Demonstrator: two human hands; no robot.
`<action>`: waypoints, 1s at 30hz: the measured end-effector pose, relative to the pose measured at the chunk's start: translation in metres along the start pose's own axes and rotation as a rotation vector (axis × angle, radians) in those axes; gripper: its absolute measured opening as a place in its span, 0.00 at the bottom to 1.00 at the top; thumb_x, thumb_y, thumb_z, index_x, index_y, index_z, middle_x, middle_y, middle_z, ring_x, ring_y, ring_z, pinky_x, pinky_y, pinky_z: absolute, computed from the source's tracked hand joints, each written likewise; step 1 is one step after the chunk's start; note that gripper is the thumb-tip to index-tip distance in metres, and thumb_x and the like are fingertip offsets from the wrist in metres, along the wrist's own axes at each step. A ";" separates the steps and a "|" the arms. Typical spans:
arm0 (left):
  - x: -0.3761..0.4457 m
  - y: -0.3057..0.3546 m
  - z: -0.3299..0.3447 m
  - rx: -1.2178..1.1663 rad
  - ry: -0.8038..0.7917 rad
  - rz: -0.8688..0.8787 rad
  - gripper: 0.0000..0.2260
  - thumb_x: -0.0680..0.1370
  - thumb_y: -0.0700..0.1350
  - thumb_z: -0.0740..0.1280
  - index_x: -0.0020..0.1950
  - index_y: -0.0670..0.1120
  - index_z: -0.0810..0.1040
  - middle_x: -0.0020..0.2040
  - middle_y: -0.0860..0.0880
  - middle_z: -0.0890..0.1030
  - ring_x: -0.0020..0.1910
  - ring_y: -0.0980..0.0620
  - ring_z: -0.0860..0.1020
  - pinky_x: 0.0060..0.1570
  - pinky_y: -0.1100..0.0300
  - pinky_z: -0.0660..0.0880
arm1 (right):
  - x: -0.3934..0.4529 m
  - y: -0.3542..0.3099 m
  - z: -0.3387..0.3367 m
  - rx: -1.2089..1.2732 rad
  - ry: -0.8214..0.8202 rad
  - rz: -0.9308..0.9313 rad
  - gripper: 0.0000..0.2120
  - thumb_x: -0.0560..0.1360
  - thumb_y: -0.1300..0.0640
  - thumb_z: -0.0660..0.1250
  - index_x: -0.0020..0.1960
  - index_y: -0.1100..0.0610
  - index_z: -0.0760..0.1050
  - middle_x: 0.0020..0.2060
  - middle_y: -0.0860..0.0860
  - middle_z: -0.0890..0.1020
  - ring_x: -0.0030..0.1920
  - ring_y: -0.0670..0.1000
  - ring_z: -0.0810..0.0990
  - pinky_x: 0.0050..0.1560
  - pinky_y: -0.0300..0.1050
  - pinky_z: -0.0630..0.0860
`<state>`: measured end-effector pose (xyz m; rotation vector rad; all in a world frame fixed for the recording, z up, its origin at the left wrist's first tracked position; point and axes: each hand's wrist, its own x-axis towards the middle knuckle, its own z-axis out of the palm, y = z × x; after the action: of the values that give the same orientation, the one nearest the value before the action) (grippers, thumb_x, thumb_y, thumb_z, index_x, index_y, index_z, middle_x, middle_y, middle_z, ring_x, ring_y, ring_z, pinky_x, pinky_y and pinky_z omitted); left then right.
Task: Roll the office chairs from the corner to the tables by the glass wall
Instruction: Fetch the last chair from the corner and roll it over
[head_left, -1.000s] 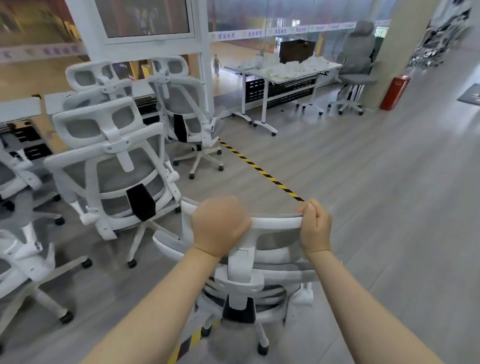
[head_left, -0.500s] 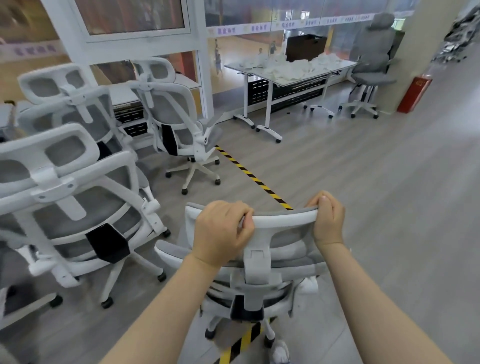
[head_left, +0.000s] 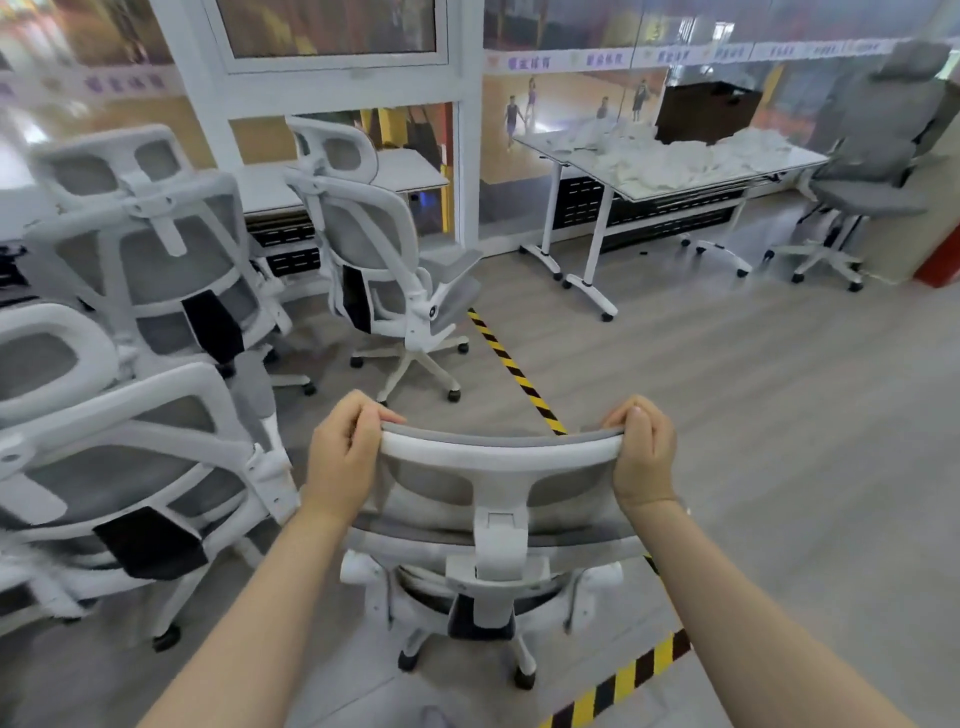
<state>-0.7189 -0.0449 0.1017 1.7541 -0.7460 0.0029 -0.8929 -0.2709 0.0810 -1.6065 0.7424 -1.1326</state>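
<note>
A white office chair (head_left: 498, 525) with grey mesh stands right in front of me, its back toward me. My left hand (head_left: 345, 452) grips the left end of its headrest and my right hand (head_left: 644, 449) grips the right end. Further white chairs crowd the left: one beside my left arm (head_left: 119, 467), one behind it (head_left: 171, 249), and one nearer the glass (head_left: 374, 254). A white table (head_left: 675, 171) piled with white cloth stands by the glass wall (head_left: 561, 109) at the upper right.
Yellow-and-black floor tape (head_left: 514, 369) runs from the glass wall toward me and under the held chair. A grey chair (head_left: 878, 156) sits at the table's right end, beside a pillar and a red object (head_left: 940, 260). Bare grey floor lies to the right.
The held chair and I have rolled forward along the tape toward the glass wall. The chairs on the left have slid closer and past me. Both hands keep their grip.
</note>
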 end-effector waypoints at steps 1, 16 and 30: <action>0.012 -0.003 0.012 -0.058 0.031 -0.037 0.15 0.77 0.45 0.55 0.37 0.41 0.76 0.35 0.55 0.78 0.35 0.56 0.72 0.37 0.64 0.68 | 0.017 0.005 0.003 0.008 -0.014 -0.004 0.13 0.71 0.58 0.53 0.29 0.59 0.66 0.29 0.66 0.70 0.32 0.57 0.67 0.34 0.49 0.64; 0.206 -0.059 0.121 -0.334 0.103 -0.030 0.14 0.72 0.35 0.53 0.31 0.43 0.75 0.29 0.46 0.76 0.32 0.48 0.72 0.36 0.59 0.70 | 0.246 0.065 0.081 0.115 -0.097 0.029 0.12 0.69 0.62 0.52 0.31 0.65 0.69 0.30 0.62 0.72 0.34 0.52 0.70 0.34 0.38 0.68; 0.300 -0.083 0.172 -0.210 0.368 -0.104 0.16 0.69 0.35 0.53 0.28 0.48 0.75 0.28 0.44 0.77 0.31 0.43 0.72 0.33 0.57 0.69 | 0.384 0.113 0.149 0.262 -0.297 0.018 0.13 0.69 0.63 0.51 0.30 0.62 0.69 0.28 0.58 0.71 0.32 0.49 0.69 0.34 0.39 0.67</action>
<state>-0.5033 -0.3275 0.0846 1.5322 -0.3721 0.1674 -0.6048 -0.5859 0.0848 -1.4975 0.3961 -0.9095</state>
